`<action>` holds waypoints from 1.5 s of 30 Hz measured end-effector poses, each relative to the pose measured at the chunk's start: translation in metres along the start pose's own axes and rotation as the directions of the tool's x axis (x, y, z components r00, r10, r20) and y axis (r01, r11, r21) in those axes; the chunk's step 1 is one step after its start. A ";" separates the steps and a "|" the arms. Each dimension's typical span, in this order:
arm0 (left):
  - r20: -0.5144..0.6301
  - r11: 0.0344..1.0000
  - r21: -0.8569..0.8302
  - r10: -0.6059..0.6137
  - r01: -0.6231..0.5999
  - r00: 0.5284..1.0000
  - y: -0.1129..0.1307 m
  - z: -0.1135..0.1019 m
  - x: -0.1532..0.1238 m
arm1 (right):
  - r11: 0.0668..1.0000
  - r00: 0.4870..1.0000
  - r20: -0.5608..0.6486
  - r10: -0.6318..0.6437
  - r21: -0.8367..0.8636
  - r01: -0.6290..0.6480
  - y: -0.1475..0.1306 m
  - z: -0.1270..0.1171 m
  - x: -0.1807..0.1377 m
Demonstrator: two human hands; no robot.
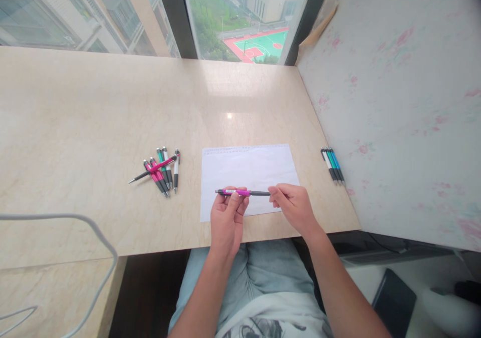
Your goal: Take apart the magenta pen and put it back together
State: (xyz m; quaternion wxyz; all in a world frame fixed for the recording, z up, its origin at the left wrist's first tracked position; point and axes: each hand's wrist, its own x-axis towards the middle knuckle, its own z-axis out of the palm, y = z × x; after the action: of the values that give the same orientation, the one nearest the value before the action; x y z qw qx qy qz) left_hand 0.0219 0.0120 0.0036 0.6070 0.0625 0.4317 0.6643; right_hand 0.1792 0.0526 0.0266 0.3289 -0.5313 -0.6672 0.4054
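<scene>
Between my two hands a purple and black pen [244, 192] is held level, just above the near part of a white sheet of paper [250, 170]. My left hand [228, 217] grips its purple barrel, with the clicker end sticking out to the left. The fingers of my right hand [293, 202] are closed round the tip end and hide it. Small handwriting runs along the sheet's far edge. To the left lies a loose pile of pens [161, 170] with pink, green and white barrels; one pink pen rests across the others.
Several pens [332, 166] lie side by side at the right, near the papered wall [394, 102]. A grey cable [90, 222] loops over the left front of the stone-look desk [75, 127]. Windows stand along the far edge.
</scene>
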 end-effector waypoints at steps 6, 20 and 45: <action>-0.036 1.000 -0.019 0.022 -0.022 0.999 0.001 -0.003 0.004 | 0.989 0.997 0.063 -0.038 0.144 0.029 0.005 -0.004 -0.001; -0.035 1.000 0.004 0.024 -0.024 0.999 0.000 -0.004 0.003 | 0.990 0.988 0.075 -0.135 -0.035 0.138 -0.002 -0.002 0.000; -0.025 0.999 0.034 0.032 -0.031 0.999 -0.003 -0.003 0.002 | 0.979 0.986 0.080 -0.149 -0.125 0.158 0.003 0.006 0.002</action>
State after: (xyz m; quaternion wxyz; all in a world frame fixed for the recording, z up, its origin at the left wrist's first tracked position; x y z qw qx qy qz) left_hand 0.0221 0.0121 -0.0016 0.5899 0.0707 0.4494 0.6671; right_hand 0.1748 0.0533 0.0212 0.2999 -0.4841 -0.7426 0.3526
